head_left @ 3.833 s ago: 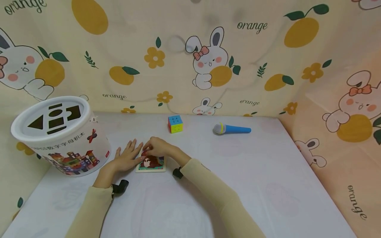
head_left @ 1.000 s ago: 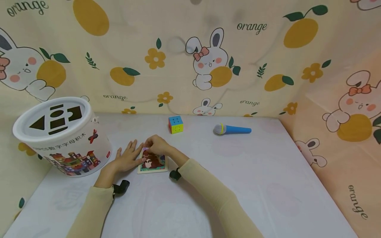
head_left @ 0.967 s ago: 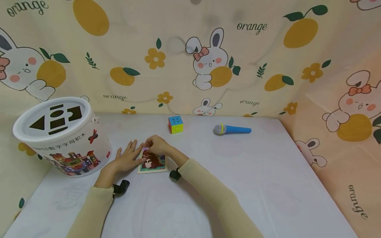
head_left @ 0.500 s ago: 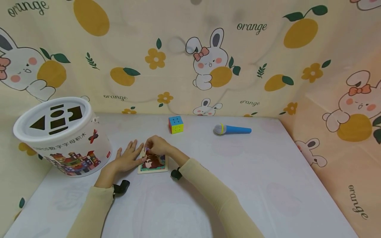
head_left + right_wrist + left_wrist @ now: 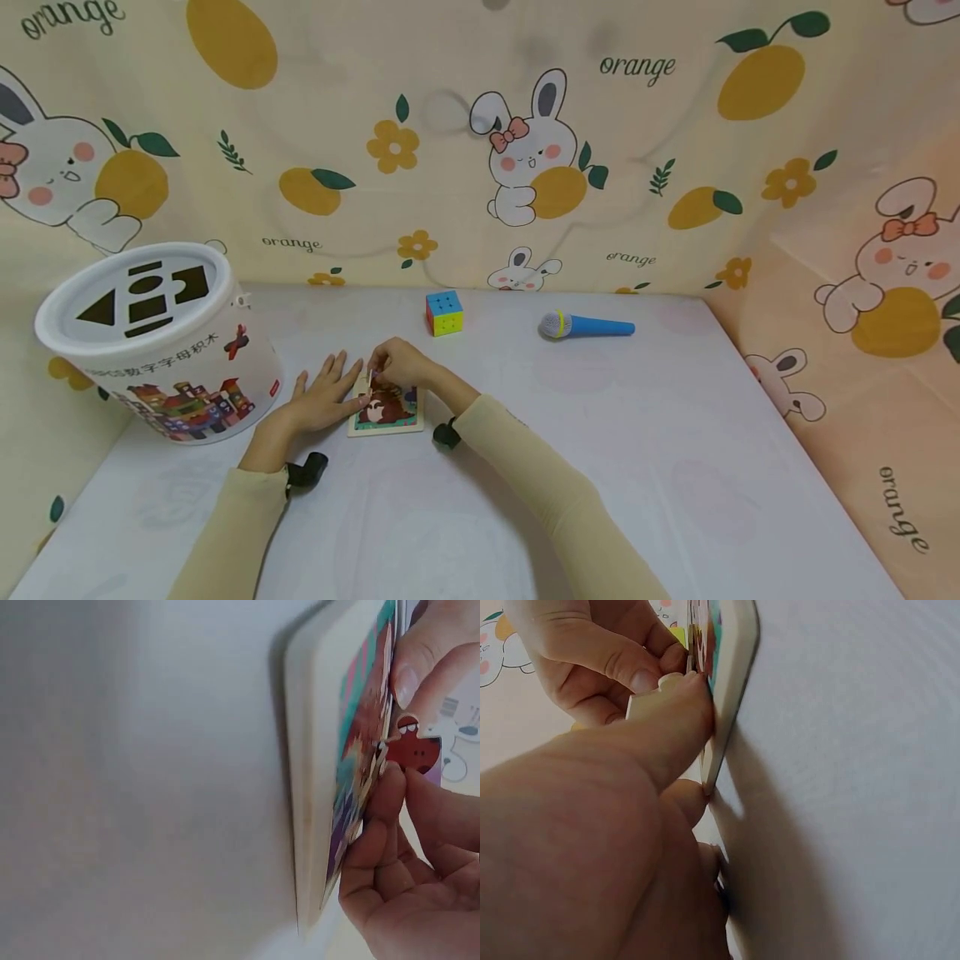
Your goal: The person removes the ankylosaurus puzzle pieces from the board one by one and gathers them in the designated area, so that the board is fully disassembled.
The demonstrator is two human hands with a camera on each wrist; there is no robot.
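Note:
A small wooden jigsaw board (image 5: 386,432) with a brown animal picture lies on the table. My right hand (image 5: 401,364) is over its upper part and pinches a puzzle piece (image 5: 415,754) between thumb and fingers. Red with cartoon eyes and a purple corner, the piece stands tilted up from the board in the right wrist view. Its pale wooden back (image 5: 641,703) shows in the left wrist view. My left hand (image 5: 322,400) lies with fingers spread at the board's left side, its thumb (image 5: 409,679) on the board near the piece. Curled fingers hide the board's upper right.
A large white bucket (image 5: 180,367) with a shape-cutout lid stands at the left, close to my left hand. Behind the board sits a colourful puzzle cube (image 5: 444,314), and a blue toy microphone (image 5: 588,325) lies further right. A printed cloth (image 5: 450,50) hangs behind the table.
At the board's upper left, my right hand has tipped the puzzle piece up, so its pale edge now shows. My left hand has stayed at the board's side.

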